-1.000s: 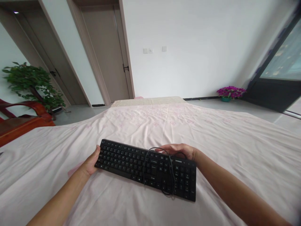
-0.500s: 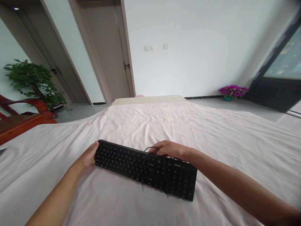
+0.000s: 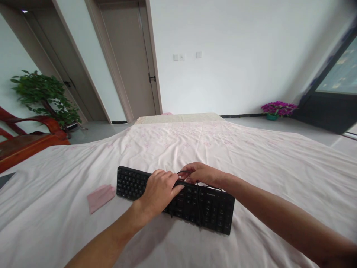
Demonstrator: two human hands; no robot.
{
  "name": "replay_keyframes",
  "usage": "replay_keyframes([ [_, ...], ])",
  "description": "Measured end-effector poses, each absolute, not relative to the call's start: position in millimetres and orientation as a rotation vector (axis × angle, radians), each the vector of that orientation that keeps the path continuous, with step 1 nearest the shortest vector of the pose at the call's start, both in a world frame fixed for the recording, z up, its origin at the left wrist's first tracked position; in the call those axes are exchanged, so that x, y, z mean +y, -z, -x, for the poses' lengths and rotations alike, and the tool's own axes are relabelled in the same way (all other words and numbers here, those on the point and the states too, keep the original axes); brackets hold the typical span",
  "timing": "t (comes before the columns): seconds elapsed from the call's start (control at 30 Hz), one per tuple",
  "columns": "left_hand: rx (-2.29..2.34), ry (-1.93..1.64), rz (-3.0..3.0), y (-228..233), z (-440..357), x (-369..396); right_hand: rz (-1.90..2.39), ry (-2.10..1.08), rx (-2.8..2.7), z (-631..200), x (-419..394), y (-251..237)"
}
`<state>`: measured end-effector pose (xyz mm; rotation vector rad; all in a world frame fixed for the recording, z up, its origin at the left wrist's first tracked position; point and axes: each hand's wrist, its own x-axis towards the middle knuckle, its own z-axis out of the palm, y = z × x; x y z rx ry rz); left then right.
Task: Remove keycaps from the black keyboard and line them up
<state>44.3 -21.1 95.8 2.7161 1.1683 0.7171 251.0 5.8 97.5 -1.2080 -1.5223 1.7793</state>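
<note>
A black keyboard (image 3: 178, 199) lies slightly askew on the pink-sheeted bed (image 3: 251, 160), its thin black cable (image 3: 198, 204) looped over the keys. The left hand (image 3: 160, 190) rests palm-down on the middle keys with fingers loosely curled, their tips at the cable, while the right hand (image 3: 201, 174) sits at the keyboard's far edge, fingers bent and pinching the cable. A folded pink cloth (image 3: 100, 197) lies just beside the keyboard's left end.

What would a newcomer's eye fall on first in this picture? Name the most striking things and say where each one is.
A black keyboard lies on the pale pink sheet near the front, with both hands at its black cable: the left hand over the keys, the right hand at the far edge. A small pink cloth lies just left of the keyboard.
</note>
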Motion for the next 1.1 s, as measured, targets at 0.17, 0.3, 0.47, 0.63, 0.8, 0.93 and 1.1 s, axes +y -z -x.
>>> replay_keyframes([
  [0.17,1.202,-0.707,-2.672,-86,-42,-7,1.394,-1.724,-1.684,-260,0,-109],
  [0.3,1.266,-0.875,-2.474,-80,-36,-3,1.525,-1.279,-2.163,-272,-7,-121],
  [0.47,1.311,-1.045,-2.288,-75,-33,-4,1.623,-1.005,-2.261,-275,-8,-127],
  [0.63,1.115,-0.872,-2.419,-85,-8,-10,1.604,-0.949,-2.257,-265,-16,-128],
  [0.8,0.969,-0.545,-2.862,-84,17,-10,1.31,-1.411,-2.254,-270,-14,-119],
  [0.93,0.919,-0.461,-3.002,-85,23,-12,1.348,-1.549,-2.128,-272,9,-95],
  [1.1,0.983,-0.509,-3.09,-108,42,-31,1.798,-0.613,-2.28,-247,21,-53],
])
